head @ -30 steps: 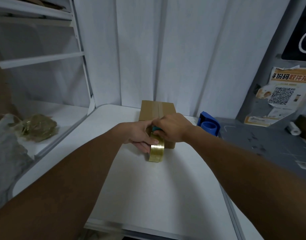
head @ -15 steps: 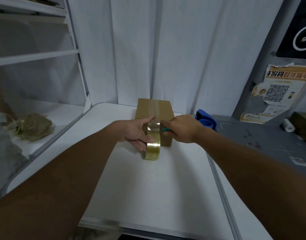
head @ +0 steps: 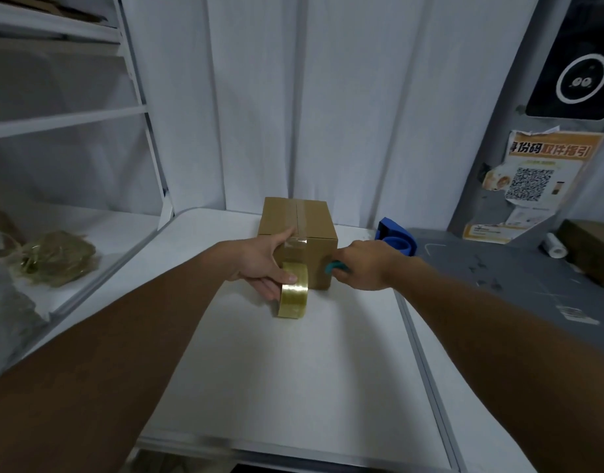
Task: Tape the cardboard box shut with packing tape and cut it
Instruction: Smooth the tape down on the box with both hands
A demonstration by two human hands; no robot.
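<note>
A small brown cardboard box point(head: 314, 223) stands on the white table point(head: 293, 370), its flaps closed, with a strip of clear tape running along the top seam and down the near face. My left hand point(head: 263, 264) grips a roll of clear yellowish packing tape point(head: 292, 295) just in front of the box, thumb pressed at the box's top front edge. My right hand point(head: 365, 266) is at the box's right front corner, closed on a small teal cutter point(head: 335, 266), mostly hidden in the fist.
A blue tape dispenser point(head: 396, 235) sits right of the box at the table's edge. A grey worktop point(head: 498, 285) lies to the right with a paper roll and a brown carton. White shelves point(head: 65, 121) and crumpled tape are on the left.
My right hand has moved from over the tape at the box's front to the box's right corner, carrying the teal cutter. The tape roll has dropped slightly toward me.
</note>
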